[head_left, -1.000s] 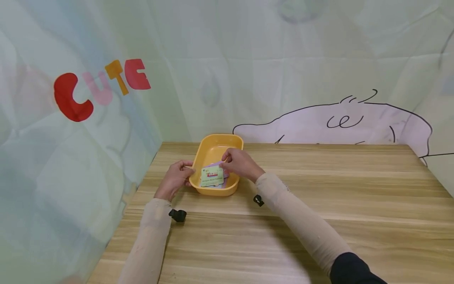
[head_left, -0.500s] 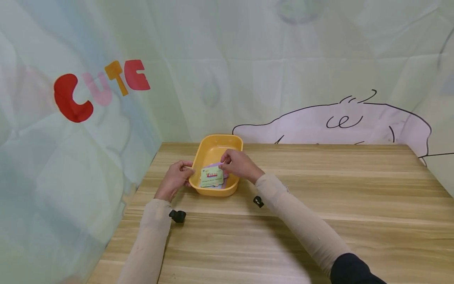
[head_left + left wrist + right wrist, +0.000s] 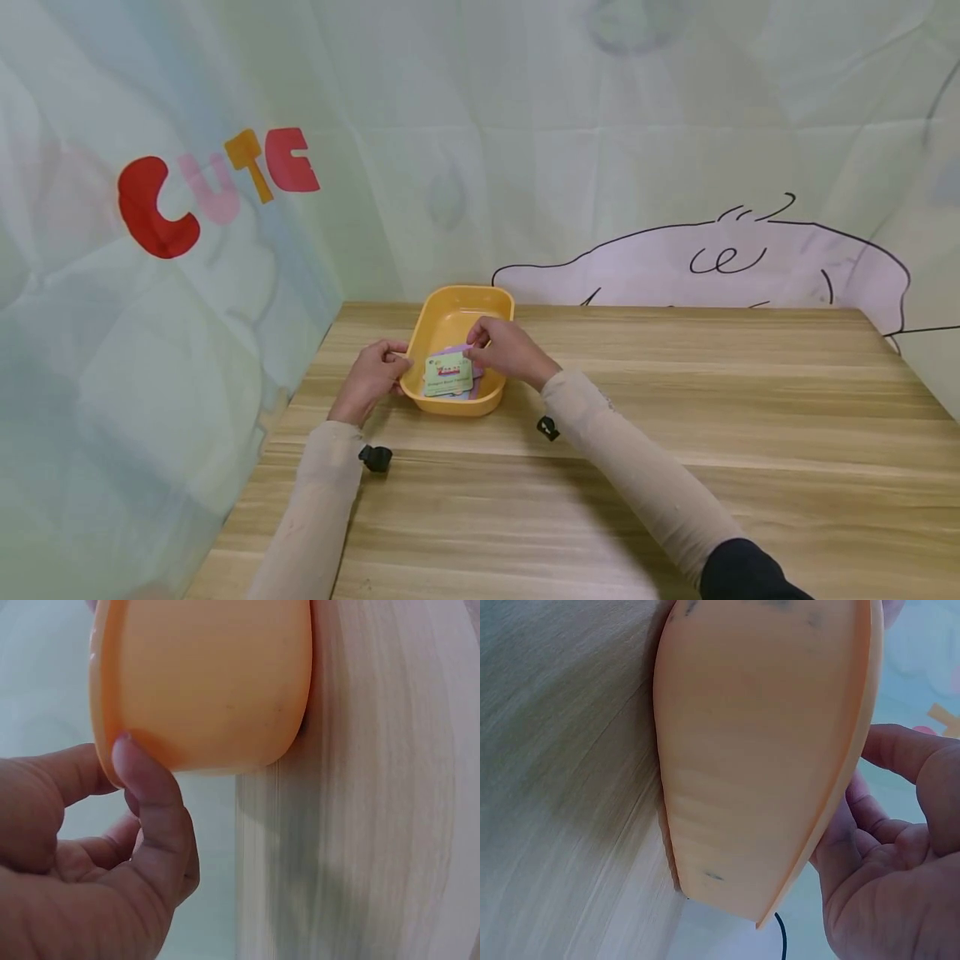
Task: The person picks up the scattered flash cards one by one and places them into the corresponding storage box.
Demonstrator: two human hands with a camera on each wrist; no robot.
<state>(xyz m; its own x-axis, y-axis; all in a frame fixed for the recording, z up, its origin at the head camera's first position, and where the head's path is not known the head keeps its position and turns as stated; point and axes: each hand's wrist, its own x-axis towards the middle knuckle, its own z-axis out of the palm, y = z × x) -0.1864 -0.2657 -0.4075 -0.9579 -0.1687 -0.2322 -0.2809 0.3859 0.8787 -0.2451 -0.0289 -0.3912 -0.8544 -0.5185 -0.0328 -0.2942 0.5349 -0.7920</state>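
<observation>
A yellow plastic tray (image 3: 450,407) stands on the wooden table, with a small stack of cards in its near end. On top lies a green card (image 3: 448,375) with a small red picture; pink and purple cards show from under it. My left hand (image 3: 369,379) pinches the tray's left rim, thumb on the inner side, as the left wrist view (image 3: 150,847) of the tray wall (image 3: 210,682) confirms. Reaching over the right rim, my right hand (image 3: 512,348) pinches the green card's upper right corner. The tray wall (image 3: 757,750) hides those fingertips in the right wrist view.
The wooden table (image 3: 675,400) runs far to the right. Behind and to the left hangs a pale printed curtain (image 3: 405,167) with coloured letters. Small black devices sit by the left wrist (image 3: 376,457) and right wrist (image 3: 548,428).
Both hands, the tray and the cards hold nearly still; the whole view has shifted only very slightly.
</observation>
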